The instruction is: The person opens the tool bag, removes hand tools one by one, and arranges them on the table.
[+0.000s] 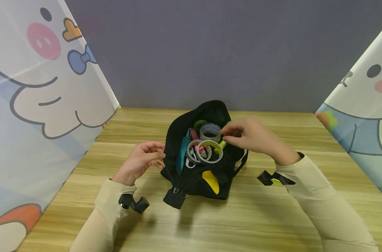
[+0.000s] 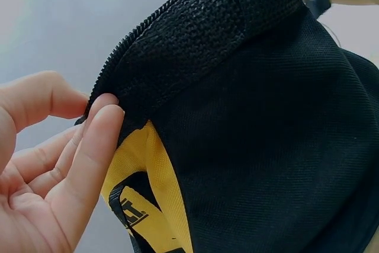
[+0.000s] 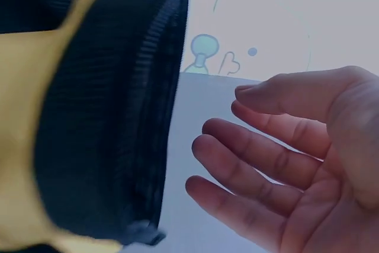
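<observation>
A black zip bag (image 1: pixel 197 182) stands unzipped on the wooden table, with its mouth towards me and yellow on its sides. Thumb and fingertips of my left hand (image 2: pixel 65 164) pinch the zipper edge (image 2: pixel 109 78) of the bag. My right hand (image 1: pixel 249 136) hovers over the bag's right rim, its fingers loosely curved and nothing between them in the right wrist view. Inside the bag lie a clear tape roll (image 1: pixel 210 130), a ring with a yellow inside (image 1: pixel 221 154), a teal tool (image 1: pixel 182 154) and something pink (image 1: pixel 194 133).
Under the bag spreads the wooden table (image 1: pixel 273 217). A grey panel (image 1: pixel 210 52) rises behind it. Cartoon-printed sheets stand on the left (image 1: pixel 27 115) and right (image 1: pixel 370 140). A black strap (image 1: pixel 242 163) loops out from the bag's right side.
</observation>
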Available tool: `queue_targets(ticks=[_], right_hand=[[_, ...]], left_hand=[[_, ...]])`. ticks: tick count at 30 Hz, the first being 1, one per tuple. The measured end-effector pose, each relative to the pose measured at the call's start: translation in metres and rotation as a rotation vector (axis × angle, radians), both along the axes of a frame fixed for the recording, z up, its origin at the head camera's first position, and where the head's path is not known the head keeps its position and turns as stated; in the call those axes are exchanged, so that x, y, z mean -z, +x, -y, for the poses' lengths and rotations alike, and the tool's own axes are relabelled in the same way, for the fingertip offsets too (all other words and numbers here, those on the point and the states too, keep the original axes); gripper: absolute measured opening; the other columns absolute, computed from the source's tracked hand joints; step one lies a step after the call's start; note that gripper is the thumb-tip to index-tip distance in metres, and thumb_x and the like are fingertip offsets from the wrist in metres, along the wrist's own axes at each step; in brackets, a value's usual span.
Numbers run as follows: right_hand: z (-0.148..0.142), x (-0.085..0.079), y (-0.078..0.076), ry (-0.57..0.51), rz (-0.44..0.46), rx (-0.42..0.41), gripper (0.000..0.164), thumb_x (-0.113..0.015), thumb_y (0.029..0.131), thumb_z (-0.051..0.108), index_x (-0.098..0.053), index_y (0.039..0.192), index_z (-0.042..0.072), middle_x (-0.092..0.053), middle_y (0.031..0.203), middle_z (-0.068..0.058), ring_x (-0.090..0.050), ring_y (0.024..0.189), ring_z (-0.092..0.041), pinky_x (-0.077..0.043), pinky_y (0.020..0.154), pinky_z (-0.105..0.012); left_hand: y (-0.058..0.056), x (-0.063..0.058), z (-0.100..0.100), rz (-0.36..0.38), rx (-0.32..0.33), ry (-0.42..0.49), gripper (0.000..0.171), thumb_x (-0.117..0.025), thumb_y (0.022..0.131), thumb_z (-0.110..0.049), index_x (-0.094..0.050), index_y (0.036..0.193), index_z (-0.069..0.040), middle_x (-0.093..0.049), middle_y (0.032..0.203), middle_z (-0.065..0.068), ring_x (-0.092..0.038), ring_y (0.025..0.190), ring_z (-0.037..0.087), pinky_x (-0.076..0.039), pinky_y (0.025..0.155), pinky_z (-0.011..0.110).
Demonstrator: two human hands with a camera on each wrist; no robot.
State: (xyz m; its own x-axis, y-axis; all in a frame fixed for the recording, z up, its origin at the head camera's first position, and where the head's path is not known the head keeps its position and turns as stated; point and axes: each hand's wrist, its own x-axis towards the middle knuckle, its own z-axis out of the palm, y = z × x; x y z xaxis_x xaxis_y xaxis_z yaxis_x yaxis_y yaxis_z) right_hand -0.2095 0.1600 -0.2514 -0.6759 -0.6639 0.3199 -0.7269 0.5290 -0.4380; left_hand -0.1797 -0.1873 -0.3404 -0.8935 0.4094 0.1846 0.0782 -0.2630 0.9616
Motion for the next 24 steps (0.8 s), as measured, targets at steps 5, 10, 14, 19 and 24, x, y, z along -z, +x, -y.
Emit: queue_targets(ticks=[5,10,14,19,24], right_hand=[[0.024,-0.014,-0.024,0.005,0.058,0.012,0.011,-0.071,0.090,0.008,-0.076,0.101,0.006,-0.075,0.093,-0.004,-0.070,0.078,-0.016,-0.060,0.071,-0.038],[0.047,-0.021,-0.047,0.031,0.151,0.038,0.015,-0.072,0.090,0.011,-0.075,0.103,0.005,-0.075,0.093,-0.005,-0.070,0.083,-0.019,-0.058,0.078,-0.040],[0.064,-0.022,-0.063,-0.002,0.265,0.082,0.018,-0.071,0.091,0.012,-0.075,0.106,0.003,-0.075,0.092,-0.007,-0.069,0.076,-0.018,-0.058,0.072,-0.037],[0.081,-0.019,-0.079,-0.029,0.445,0.137,0.018,-0.071,0.091,0.013,-0.075,0.105,0.002,-0.074,0.094,-0.013,-0.069,0.070,-0.018,-0.060,0.067,-0.032],[0.092,-0.005,-0.089,0.042,0.566,0.135,0.018,-0.072,0.091,0.016,-0.076,0.105,0.003,-0.073,0.098,-0.015,-0.071,0.077,-0.023,-0.061,0.075,-0.036]], left_hand=[[-0.001,0.001,0.001,0.000,0.004,-0.001,0.038,-0.053,0.090,0.014,-0.074,0.102,-0.015,-0.067,0.085,0.001,-0.066,0.074,0.010,-0.062,0.061,0.028],[-0.001,0.003,0.001,0.001,0.011,0.002,0.038,-0.053,0.091,0.014,-0.074,0.103,-0.015,-0.067,0.086,0.001,-0.066,0.074,0.011,-0.062,0.062,0.028],[0.000,0.003,0.001,0.004,0.012,0.004,0.037,-0.054,0.091,0.014,-0.074,0.103,-0.015,-0.067,0.086,0.001,-0.066,0.074,0.010,-0.062,0.062,0.028],[0.000,0.005,0.002,0.006,0.016,0.007,0.037,-0.054,0.091,0.014,-0.074,0.104,-0.016,-0.067,0.086,0.001,-0.066,0.074,0.010,-0.062,0.062,0.027],[-0.001,0.006,0.002,0.001,0.035,0.022,0.036,-0.056,0.092,0.013,-0.074,0.105,-0.016,-0.068,0.087,0.000,-0.066,0.075,0.010,-0.062,0.062,0.027]])
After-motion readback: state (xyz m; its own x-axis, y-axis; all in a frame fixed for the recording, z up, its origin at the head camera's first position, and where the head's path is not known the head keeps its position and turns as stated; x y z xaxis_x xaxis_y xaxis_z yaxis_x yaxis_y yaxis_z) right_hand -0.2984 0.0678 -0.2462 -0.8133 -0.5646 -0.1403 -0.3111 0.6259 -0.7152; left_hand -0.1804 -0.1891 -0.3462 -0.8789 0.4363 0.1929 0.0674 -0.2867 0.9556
